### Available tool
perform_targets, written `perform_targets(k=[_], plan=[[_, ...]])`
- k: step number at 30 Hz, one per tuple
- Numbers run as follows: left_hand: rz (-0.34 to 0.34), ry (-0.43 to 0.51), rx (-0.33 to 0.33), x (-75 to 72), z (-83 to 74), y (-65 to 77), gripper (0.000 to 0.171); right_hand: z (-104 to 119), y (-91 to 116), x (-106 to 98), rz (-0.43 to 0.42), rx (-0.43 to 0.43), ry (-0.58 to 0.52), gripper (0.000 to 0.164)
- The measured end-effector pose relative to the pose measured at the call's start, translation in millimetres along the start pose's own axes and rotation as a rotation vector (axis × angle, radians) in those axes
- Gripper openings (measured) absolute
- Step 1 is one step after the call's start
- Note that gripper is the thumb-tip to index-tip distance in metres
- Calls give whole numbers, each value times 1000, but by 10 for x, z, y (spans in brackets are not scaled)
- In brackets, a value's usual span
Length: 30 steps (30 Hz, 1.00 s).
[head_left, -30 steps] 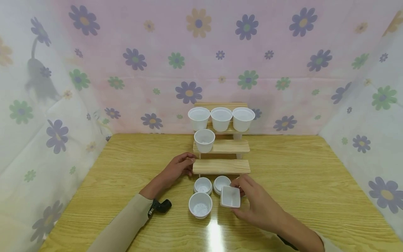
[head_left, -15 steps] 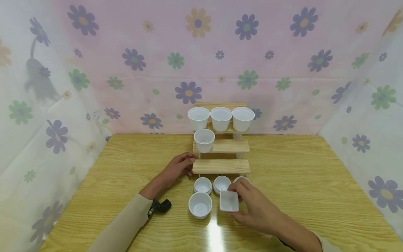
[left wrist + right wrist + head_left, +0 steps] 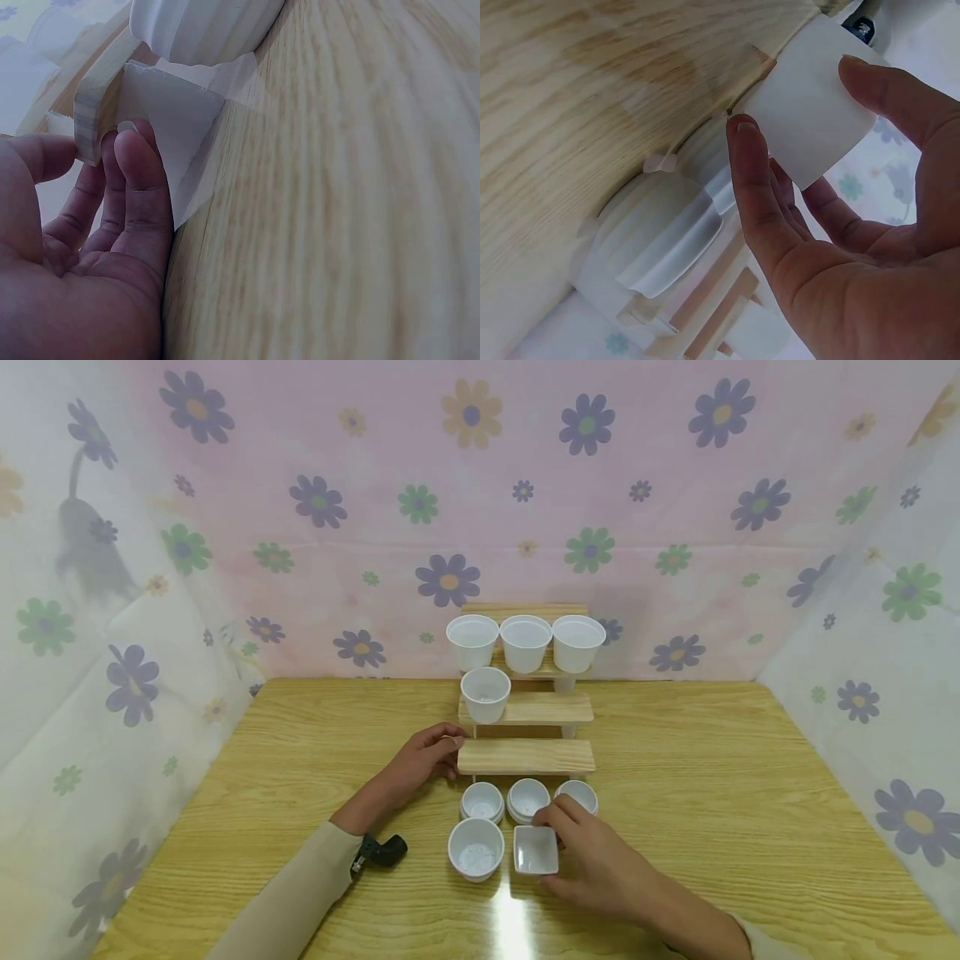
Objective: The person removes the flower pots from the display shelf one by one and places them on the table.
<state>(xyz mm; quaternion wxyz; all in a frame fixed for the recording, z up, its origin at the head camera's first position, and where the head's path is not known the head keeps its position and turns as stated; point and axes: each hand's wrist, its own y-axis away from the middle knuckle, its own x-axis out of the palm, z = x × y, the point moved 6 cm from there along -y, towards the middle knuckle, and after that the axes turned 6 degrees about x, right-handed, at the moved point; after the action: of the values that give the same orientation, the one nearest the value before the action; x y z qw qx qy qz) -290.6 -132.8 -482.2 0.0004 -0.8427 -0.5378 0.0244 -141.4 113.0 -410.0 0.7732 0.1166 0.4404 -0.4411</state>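
My right hand (image 3: 600, 864) grips a small white square pot (image 3: 536, 852) between thumb and fingers at the table's front middle. In the right wrist view, the pot's smooth side (image 3: 814, 101) shows between thumb and fingertips. Just left of it stands a white round pot (image 3: 477, 850), mouth up. My left hand (image 3: 420, 764) holds the left end of the lowest board (image 3: 527, 757) of a stepped wooden stand. The left wrist view shows the thumb at the board's end (image 3: 88, 120) and the other fingers curled below it.
Three small white round pots, at left (image 3: 482, 802), middle (image 3: 528, 798) and right (image 3: 577, 795), line up before the stand. Higher up, one white pot (image 3: 486, 695) sits on a middle step and three more (image 3: 526, 643) fill the step above. Flowered cloth (image 3: 360, 527) surrounds the table.
My right hand has brought the square pot left and toward me, down beside the front round pot. The right-hand small round pot has come into view. My left hand has stayed put.
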Motion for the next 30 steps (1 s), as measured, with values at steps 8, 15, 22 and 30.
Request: perform_targets(k=[8, 15, 22, 30], plan=[[-5, 8, -7, 9, -19, -3, 37, -1, -4, 2, -22, -19, 38, 60], [-5, 9, -5, 10, -27, 2, 37, -23, -7, 23, -18, -25, 36, 58], [-2, 9, -6, 5, -19, 1, 38, -37, -8, 49, -17, -34, 40, 57], [-2, 7, -9, -1, -7, 5, 39, -40, -7, 66, -30, -33, 83, 59]])
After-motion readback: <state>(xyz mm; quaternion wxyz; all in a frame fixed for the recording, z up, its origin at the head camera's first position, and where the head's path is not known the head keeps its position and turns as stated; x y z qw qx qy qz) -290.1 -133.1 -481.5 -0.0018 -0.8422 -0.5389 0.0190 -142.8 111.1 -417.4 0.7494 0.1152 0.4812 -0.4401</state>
